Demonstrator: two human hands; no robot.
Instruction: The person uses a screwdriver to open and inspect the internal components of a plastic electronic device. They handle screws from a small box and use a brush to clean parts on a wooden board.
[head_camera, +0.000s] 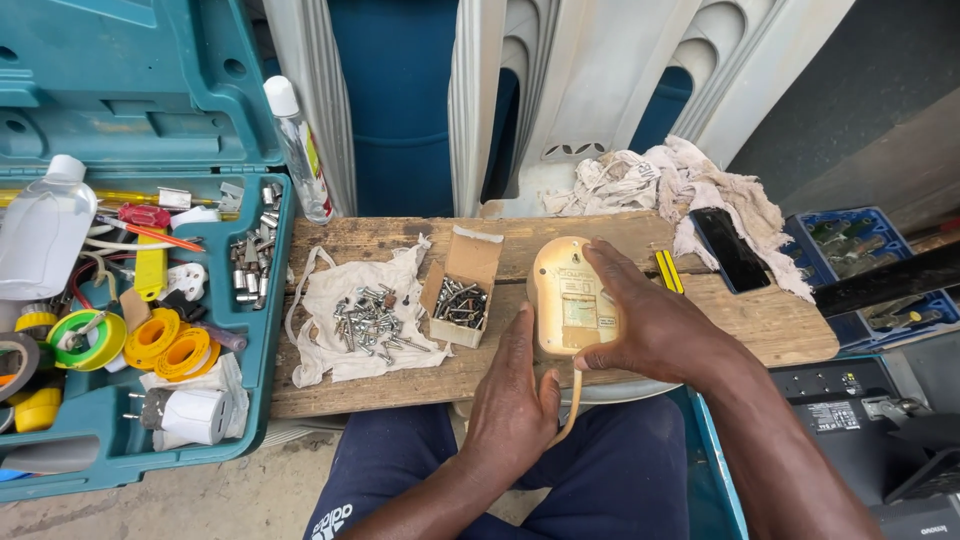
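Your right hand clamps cream plastic device, face-down on wooden board. Your left hand rests flat beside it, fingers extended, gripping nothing. Step, likely: steadying casing for inspection. Next move needs screws on cloth, well within left reach.

A cream, rounded plastic device lies flat on the wooden board's near right part, label side up, its cord trailing off the near edge.
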